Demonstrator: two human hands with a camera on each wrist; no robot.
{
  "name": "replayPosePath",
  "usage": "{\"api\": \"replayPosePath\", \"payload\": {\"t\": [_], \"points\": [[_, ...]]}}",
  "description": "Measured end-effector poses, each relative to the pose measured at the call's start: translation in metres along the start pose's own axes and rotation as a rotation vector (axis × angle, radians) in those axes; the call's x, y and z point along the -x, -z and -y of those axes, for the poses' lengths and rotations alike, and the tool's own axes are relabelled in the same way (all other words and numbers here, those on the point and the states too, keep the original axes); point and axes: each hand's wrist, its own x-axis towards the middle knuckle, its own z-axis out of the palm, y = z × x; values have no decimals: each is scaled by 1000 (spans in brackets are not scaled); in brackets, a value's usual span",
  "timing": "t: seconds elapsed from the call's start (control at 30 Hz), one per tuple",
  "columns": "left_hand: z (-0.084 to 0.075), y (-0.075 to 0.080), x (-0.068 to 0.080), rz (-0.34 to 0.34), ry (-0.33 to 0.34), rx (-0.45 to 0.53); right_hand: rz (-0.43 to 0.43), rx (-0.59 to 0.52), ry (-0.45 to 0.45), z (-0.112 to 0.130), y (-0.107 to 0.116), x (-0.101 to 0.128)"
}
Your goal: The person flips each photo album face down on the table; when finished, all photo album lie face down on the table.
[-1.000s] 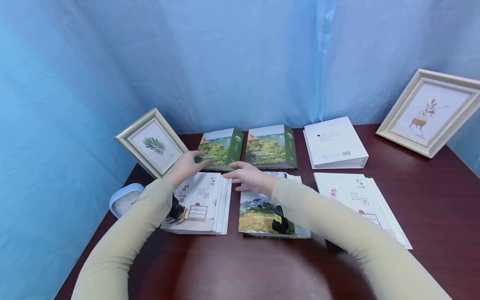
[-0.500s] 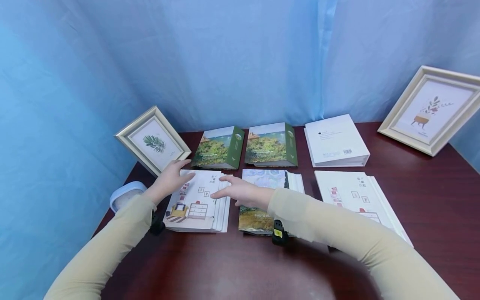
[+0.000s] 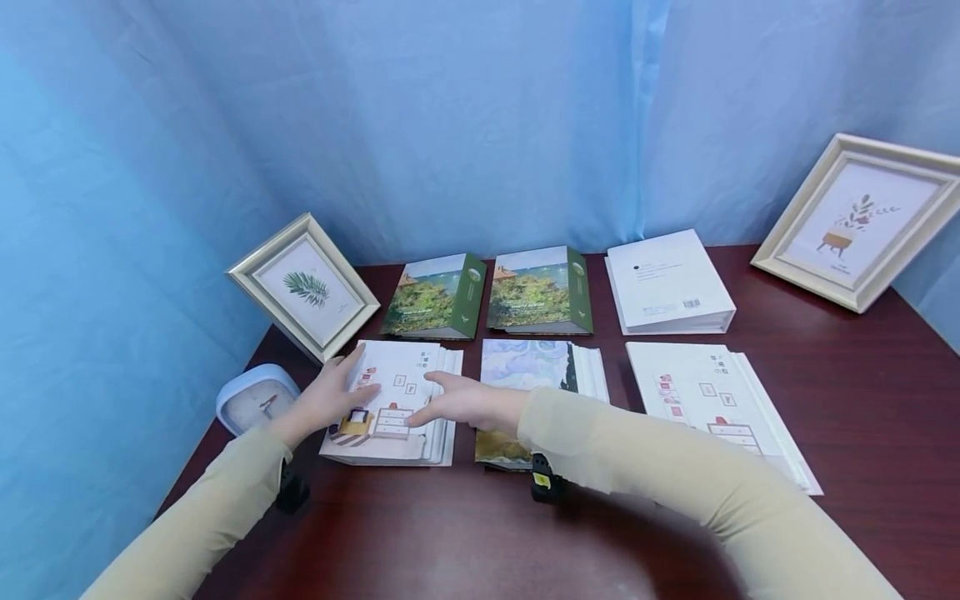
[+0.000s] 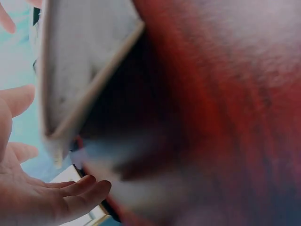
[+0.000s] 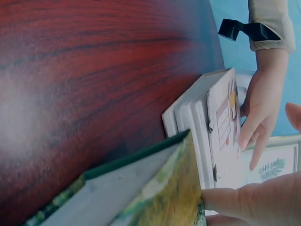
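A white photo album with a drawing of furniture lies at the near left of the table, with loose-edged white layers along its right side. My left hand is at its left edge, fingers spread and thumb over the cover. In the left wrist view that hand has relaxed fingers beside the album's corner. From the right, my right hand reaches over the same album's right edge, thumb and forefinger apart. Beneath the right wrist is a painted-landscape photo album. Neither hand grips anything.
Behind stand two green-spined albums and a white album. Another white album lies at right. A leaf-print picture frame and a pale blue clock are at left; a second frame leans far right.
Both hands have drawn back toward the person, from near the left green-spined album to the near-left white album. The left hand has also shifted left. The albums stay in place.
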Motion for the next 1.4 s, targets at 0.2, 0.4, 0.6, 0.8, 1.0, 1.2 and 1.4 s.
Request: {"api": "replayPosePath", "payload": {"t": [0.2, 0.4, 0.6, 0.8, 1.0, 1.2, 1.4], "points": [[7, -9, 3, 32, -8, -1, -34, 127, -25, -5, -6, 0], [7, -12, 4, 58, -2, 37, -32, 166, -31, -8, -12, 0], [6, -13, 4, 53, 9, 73, -72, 219, -42, -8, -15, -2], [1, -12, 6, 45, 69, 155, -83, 267, -32, -8, -17, -3], [-6, -12, 7, 37, 137, 204, -82, 281, 3, -10, -16, -6], [-6, -14, 10, 9, 113, 227, -70, 284, 26, -10, -15, -8], [-3, -15, 10, -12, 93, 370, -77, 275, 7, -9, -15, -7]]}}
